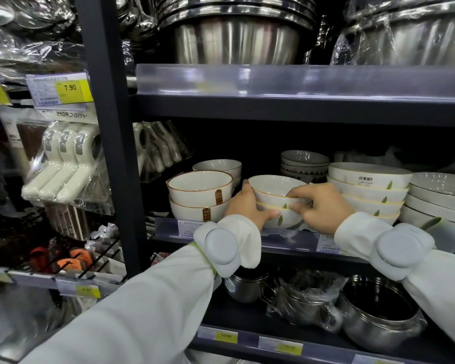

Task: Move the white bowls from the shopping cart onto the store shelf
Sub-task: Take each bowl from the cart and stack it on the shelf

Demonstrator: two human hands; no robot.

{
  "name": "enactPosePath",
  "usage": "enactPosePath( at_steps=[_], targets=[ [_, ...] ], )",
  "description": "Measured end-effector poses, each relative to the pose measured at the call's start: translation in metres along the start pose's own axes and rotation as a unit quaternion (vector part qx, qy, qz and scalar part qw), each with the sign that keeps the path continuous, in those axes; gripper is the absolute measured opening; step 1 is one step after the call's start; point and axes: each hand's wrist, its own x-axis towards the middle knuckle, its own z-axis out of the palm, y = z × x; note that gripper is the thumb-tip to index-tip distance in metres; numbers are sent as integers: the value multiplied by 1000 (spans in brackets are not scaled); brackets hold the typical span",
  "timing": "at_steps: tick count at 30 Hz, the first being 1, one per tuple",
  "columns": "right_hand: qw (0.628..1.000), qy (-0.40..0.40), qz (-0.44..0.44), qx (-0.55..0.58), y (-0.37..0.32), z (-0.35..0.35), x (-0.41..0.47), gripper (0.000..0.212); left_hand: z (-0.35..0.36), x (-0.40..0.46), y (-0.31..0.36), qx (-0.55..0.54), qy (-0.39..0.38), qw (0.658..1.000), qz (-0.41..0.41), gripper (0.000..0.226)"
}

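Two stacked white bowls [273, 189] with yellow rims and green leaf marks sit at the front edge of the middle shelf [286, 240]. My left hand [243, 206] grips their left side, thumb up against the top rim. My right hand [318, 206] holds the right side, fingers curled over the rim. Both wrists wear white sleeves with round white bands. The shopping cart is out of sight.
Left of the held bowls stand two brown-rimmed white bowls [200, 195]. To the right rises a stack of wider leaf-marked bowls [368, 190], then grey plates [439, 195]. Steel pots [376, 319] fill the shelf below, steel basins [237, 40] the one above. A dark upright post [111, 143] stands left.
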Motion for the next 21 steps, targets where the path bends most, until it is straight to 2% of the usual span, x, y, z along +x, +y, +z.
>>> enactPosePath(
  at_steps=[8,13,21],
  targets=[
    [1000,-13,0,-22,-2,-2,-1,17,1,-1,0,3,2,1000,11,81],
    [1000,-4,-24,-4,-5,-5,-9,32,4,-7,-2,17,14,999,41,88],
    [990,96,-106,-16,-24,3,-35,40,-2,-42,-11,84,83,983,142,64]
  ],
)
